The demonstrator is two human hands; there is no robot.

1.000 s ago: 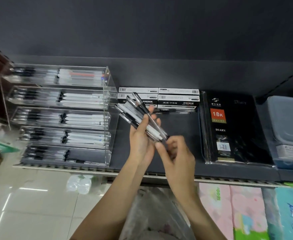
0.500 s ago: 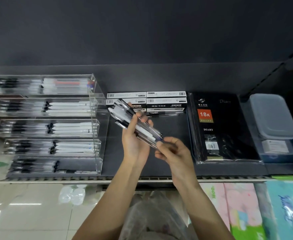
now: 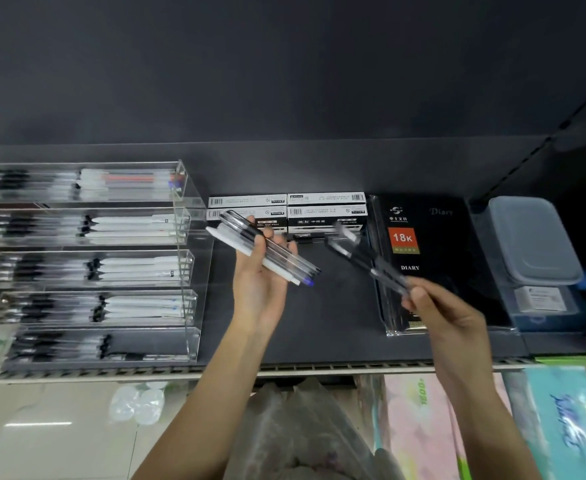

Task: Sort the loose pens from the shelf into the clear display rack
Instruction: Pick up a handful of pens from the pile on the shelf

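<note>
Hands have just split: half a second ago the right hand (image 3: 440, 313) was pinching at the bundle held in the left hand (image 3: 260, 282), now it has pulled off to the right with a couple of clear black-grip pens (image 3: 364, 258), blurred with motion, over the black diary (image 3: 433, 258); exact count cannot be told. Right grip is closed on the pulled pens near their lower ends, fingers pinched together around them. Left grip is clamped on the remaining bundle of pens (image 3: 270, 251), a white one and several clear ones, one with a blue tip, fanned diagonally above the dark shelf (image 3: 336, 327). Bundle sits just right of the clear display rack (image 3: 187, 271), not touching it. Rack tiers already hold rows of pens, bottom tier looks less full. Pen boxes (image 3: 288, 211) are stacked at the back of the shelf between rack and diary, one loose pen (image 3: 310, 239) lying in front of them. Meaning for task: likely a like-type group separated out, sorting step underway, nothing from this handful placed yet; next probably carry the pulled pens left across to a matching tier
</note>
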